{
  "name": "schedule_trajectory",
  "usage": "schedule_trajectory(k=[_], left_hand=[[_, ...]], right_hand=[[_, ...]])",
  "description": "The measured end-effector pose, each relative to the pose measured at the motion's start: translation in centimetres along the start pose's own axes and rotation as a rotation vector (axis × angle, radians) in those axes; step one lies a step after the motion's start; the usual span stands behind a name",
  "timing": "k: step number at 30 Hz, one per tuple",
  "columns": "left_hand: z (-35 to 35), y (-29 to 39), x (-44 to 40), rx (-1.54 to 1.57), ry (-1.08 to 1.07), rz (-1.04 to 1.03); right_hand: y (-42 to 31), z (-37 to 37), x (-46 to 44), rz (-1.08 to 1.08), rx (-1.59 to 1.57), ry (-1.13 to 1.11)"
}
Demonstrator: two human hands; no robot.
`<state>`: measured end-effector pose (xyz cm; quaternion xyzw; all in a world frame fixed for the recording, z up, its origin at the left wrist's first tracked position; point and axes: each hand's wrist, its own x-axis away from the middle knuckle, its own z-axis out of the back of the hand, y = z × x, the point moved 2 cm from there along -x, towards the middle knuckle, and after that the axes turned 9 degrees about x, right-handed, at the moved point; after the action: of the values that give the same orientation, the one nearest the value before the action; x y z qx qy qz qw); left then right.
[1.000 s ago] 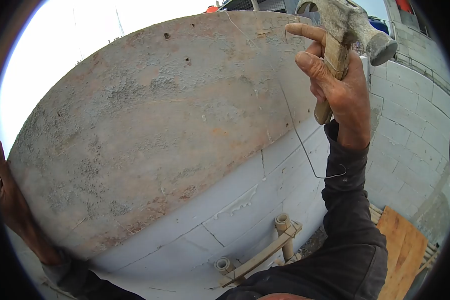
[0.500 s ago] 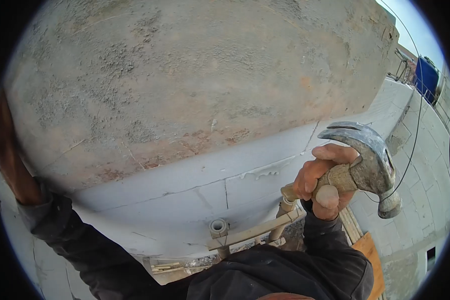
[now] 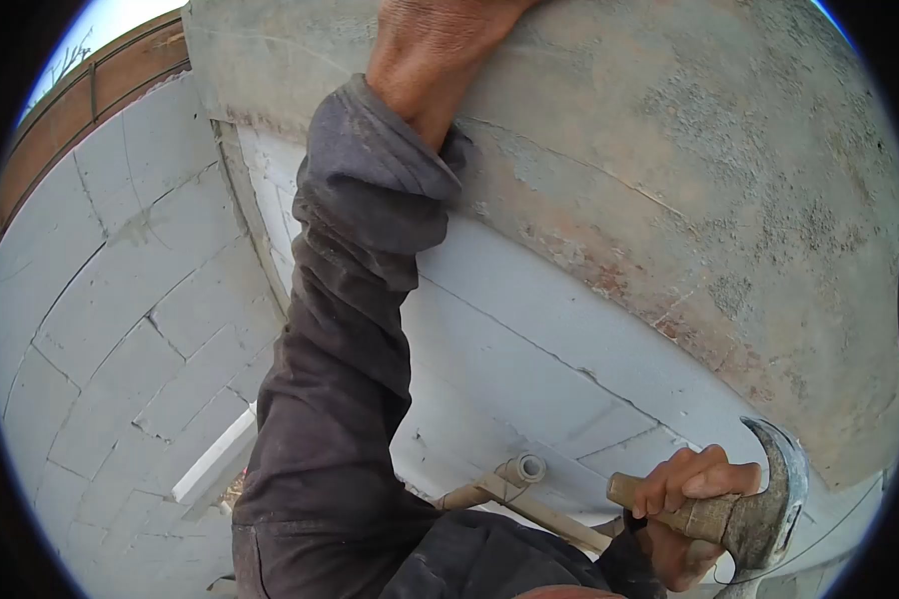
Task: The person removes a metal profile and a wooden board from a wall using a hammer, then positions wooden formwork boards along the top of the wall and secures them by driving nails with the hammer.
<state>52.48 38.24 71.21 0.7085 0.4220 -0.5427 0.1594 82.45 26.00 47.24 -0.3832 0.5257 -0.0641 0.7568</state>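
My right hand (image 3: 694,489) is closed round the wooden handle of a claw hammer (image 3: 774,499) at the lower right, below the large stained grey board (image 3: 589,130). A thin wire (image 3: 829,534) trails beside the hammer head. At the top, my left hand (image 3: 440,45) reaches up against the board; only its back and wrist show, and its fingers are out of the frame. White block wall (image 3: 499,309) lies under the board's lower edge.
A pale pipe end (image 3: 525,467) with a wooden strip (image 3: 549,519) tied to it stands low against the wall. Another block wall (image 3: 120,299) curves along the left, topped by a brown panel (image 3: 50,150). A white bar (image 3: 215,454) lies lower left.
The view has swung left along the board. My left hand now shows at the top centre instead of the left edge. My right hand has come down with the hammer, now at the lower right.
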Motion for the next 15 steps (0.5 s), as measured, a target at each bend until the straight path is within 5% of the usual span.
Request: schedule_trajectory(k=[3, 6, 9, 11, 15], left_hand=[[0.1, 0.1, -0.1, -0.013, 0.015, -0.02], [0.3, 0.2, 0.1, -0.04, 0.072, -0.076], [0.3, -0.1, -0.7, -0.122, -0.03, -0.005], [0.1, -0.4, -0.3, -0.06, 0.101, -0.108], [-0.3, -0.8, -0.3, -0.052, 0.031, -0.058]], right_hand=[[-0.1, -1.6, -0.7, -0.131, 0.107, 0.363], [1.7, 0.4, 0.6, -0.248, 0.0, 0.206], [2.9, 0.2, 0.6, -0.125, 0.311, 0.322], [1.2, -1.5, -0.5, -0.139, 0.274, 0.427], [0.2, -2.3, -1.9, -0.244, -0.001, 0.187]])
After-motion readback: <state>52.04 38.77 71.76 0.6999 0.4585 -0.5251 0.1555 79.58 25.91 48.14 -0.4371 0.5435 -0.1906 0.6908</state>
